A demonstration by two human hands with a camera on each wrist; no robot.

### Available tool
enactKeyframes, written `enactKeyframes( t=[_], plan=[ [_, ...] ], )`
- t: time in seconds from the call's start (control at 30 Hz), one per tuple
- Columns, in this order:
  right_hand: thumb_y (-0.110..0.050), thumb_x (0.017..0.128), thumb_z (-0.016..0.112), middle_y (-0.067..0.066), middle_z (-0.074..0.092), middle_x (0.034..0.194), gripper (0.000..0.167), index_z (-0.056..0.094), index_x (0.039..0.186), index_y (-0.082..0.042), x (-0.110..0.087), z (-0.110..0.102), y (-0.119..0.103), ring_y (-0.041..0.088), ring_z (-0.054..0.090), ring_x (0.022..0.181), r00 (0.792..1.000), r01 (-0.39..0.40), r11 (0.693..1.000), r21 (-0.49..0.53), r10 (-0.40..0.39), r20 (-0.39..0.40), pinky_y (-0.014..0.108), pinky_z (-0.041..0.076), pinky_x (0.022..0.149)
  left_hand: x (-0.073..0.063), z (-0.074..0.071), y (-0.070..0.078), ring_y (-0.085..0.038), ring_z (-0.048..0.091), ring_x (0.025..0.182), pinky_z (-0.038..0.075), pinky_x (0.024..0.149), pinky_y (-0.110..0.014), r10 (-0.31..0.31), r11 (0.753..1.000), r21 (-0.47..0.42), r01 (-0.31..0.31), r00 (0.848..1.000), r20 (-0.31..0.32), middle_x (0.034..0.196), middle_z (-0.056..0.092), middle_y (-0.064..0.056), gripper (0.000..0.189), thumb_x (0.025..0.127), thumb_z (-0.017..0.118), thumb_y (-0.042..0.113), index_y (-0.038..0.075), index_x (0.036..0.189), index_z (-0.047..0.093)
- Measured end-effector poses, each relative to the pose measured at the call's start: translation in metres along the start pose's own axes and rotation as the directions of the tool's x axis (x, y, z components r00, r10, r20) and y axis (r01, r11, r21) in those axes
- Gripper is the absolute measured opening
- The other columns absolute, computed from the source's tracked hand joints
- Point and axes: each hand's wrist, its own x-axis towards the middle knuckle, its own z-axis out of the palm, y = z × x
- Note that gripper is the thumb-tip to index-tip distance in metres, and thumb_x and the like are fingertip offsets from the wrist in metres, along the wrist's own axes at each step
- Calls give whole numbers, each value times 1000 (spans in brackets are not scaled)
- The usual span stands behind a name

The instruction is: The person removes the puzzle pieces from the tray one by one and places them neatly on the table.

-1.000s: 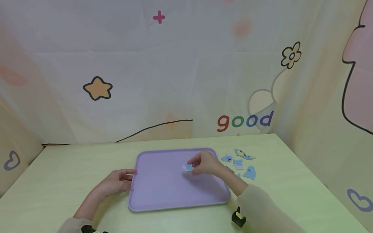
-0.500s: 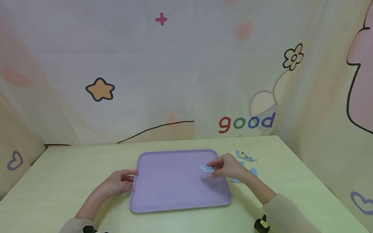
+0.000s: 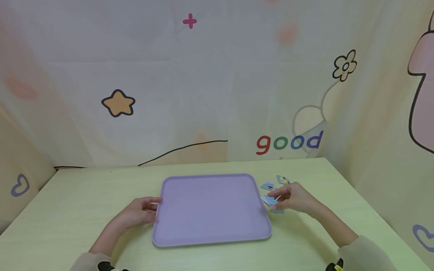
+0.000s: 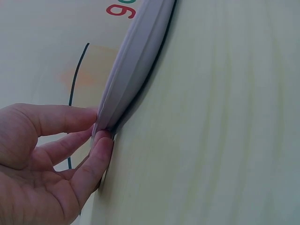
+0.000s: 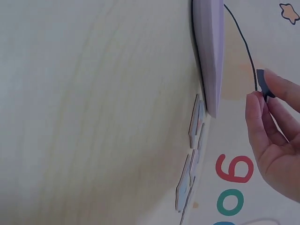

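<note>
A light purple tray (image 3: 211, 210) lies on the table in the head view. My left hand (image 3: 137, 211) holds the tray's left rim; the left wrist view shows its fingertips (image 4: 101, 136) against the rim's edge. My right hand (image 3: 294, 197) pinches a light blue puzzle piece (image 3: 269, 200) just past the tray's right edge. In the right wrist view that piece (image 5: 263, 84) shows dark, held between thumb and fingers above the table. Other puzzle pieces lie below and behind the right hand, including a blue one (image 3: 268, 186) and a yellow-and-blue one (image 3: 282, 180); the hand hides some.
The pale wooden-looking table (image 3: 91, 195) reaches back to a printed cloth backdrop (image 3: 190, 94) with the word "good". Several flat pieces (image 5: 185, 180) lie close to the tray's right side in the right wrist view.
My right hand has moved right with the puzzle piece, from over the tray to beyond its right edge, near the loose pieces. My left hand stays at the tray's left rim.
</note>
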Motion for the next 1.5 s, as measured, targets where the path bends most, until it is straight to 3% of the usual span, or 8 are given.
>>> enactKeyframes(
  t=[0.23,0.47,0.83,1.17,1.5],
  plan=[
    [-13,68,79,12,67,89,41,66,103,6,-10,-6,13,16,59,73,998,-7,1000,-9,8,59,21,49,61,-1,0,1,-19,52,85,47,68,-25,-21,1000,-2,21,1000,-12,101,53,-16,61,71,67,-8,-8,128,44],
    [-6,68,77,13,67,79,39,65,101,10,-16,-8,21,7,56,66,991,-22,999,26,18,133,19,47,58,-1,0,2,-17,52,82,46,66,-24,-5,1000,-1,5,1000,2,100,53,-17,62,71,68,-7,-9,128,43],
    [-6,68,77,13,68,89,35,66,98,9,-16,-7,29,8,57,69,973,20,1000,9,-21,228,19,48,61,0,-1,4,-18,52,84,47,69,-24,-15,1000,7,15,1000,4,101,53,-16,61,72,68,-8,-9,128,44],
    [-8,64,79,7,67,88,35,69,95,4,-19,-2,30,9,58,71,973,36,996,-78,-18,232,21,48,63,1,0,3,-19,53,85,47,71,-26,-17,1000,12,17,1000,5,102,53,-18,61,72,67,-9,-9,128,44],
    [-7,62,79,2,64,82,33,69,92,4,-21,-1,27,5,56,65,972,109,985,-132,-78,222,21,47,58,-1,1,5,-18,52,84,47,68,-25,-27,1000,8,27,1000,-5,101,53,-17,61,71,67,-10,-9,128,44]
  ],
)
